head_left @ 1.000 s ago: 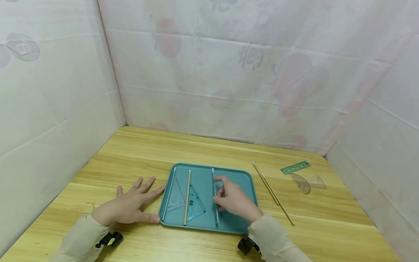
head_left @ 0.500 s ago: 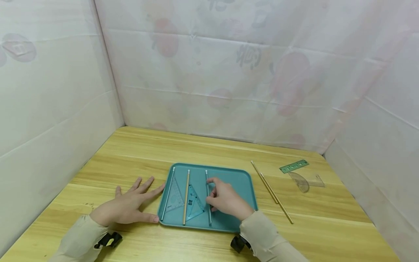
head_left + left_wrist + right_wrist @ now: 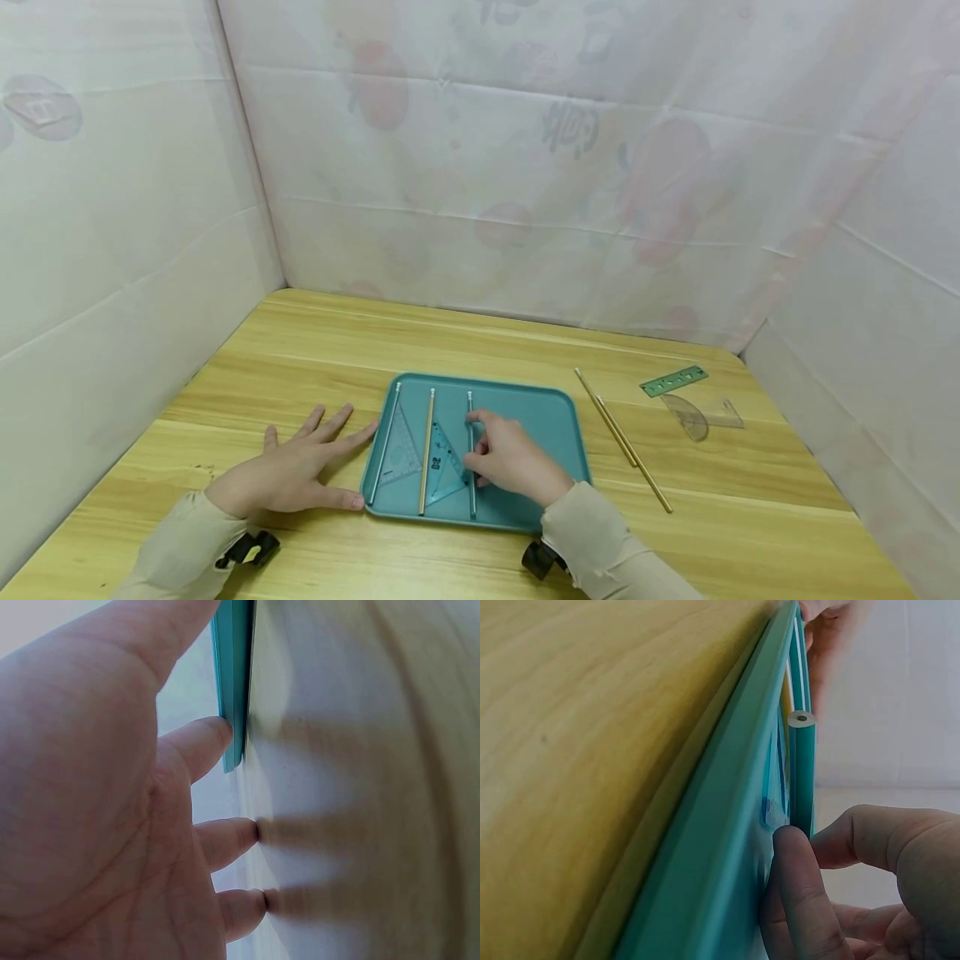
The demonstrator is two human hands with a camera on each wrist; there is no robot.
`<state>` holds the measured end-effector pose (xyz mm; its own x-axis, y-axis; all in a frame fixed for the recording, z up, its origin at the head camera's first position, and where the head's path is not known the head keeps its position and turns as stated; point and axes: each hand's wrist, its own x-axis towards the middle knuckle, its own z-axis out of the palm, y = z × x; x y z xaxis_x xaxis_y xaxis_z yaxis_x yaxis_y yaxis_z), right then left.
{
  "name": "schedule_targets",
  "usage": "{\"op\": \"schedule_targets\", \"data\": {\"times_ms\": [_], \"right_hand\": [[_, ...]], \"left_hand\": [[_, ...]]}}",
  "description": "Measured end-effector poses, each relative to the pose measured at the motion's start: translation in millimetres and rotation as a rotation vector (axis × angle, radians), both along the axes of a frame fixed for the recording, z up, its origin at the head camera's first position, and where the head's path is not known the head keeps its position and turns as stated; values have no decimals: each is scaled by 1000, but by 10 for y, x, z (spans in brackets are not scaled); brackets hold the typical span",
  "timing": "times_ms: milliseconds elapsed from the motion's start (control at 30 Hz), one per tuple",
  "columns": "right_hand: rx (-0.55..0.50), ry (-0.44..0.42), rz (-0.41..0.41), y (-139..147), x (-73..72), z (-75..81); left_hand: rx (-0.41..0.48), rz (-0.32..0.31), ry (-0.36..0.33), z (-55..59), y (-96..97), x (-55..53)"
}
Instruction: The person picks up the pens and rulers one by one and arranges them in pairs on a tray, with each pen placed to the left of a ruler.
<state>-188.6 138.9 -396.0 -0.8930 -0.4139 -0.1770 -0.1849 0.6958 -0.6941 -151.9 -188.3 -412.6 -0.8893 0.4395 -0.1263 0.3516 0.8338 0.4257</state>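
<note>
A teal tray lies on the wooden table. My right hand is over its middle and pinches a teal unsharpened pencil between thumb and fingers. In the head view this pencil runs front to back at the right corner of a blue set square. Farther left in the tray are a gold pencil, a clear set square and another teal pencil along the left side. My left hand lies spread on the table, its thumb and index finger at the tray's left edge.
Right of the tray lie two gold pencils, one against the other. Beyond them are a green ruler, a clear protractor and a clear angular piece. Fabric walls close off the back and sides.
My right hand has moved left across the tray with the teal pencil, bringing it up to the blue set square. The left hand stays where it was.
</note>
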Motion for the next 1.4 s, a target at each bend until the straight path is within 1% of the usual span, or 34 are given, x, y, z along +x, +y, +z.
{"op": "schedule_targets", "data": {"times_ms": [300, 500, 833, 1100, 1400], "right_hand": [[19, 23, 17, -21, 17, -13], [39, 27, 21, -25, 25, -10], [31, 5, 18, -21, 12, 5], [22, 6, 18, -22, 13, 9], [-12, -1, 22, -2, 23, 7]], "left_hand": [[7, 1, -13, 10, 1, 6], [5, -1, -8, 11, -4, 5], [2, -1, -7, 8, -9, -7], [0, -3, 1, 8, -11, -9], [7, -2, -18, 11, -6, -14]]}}
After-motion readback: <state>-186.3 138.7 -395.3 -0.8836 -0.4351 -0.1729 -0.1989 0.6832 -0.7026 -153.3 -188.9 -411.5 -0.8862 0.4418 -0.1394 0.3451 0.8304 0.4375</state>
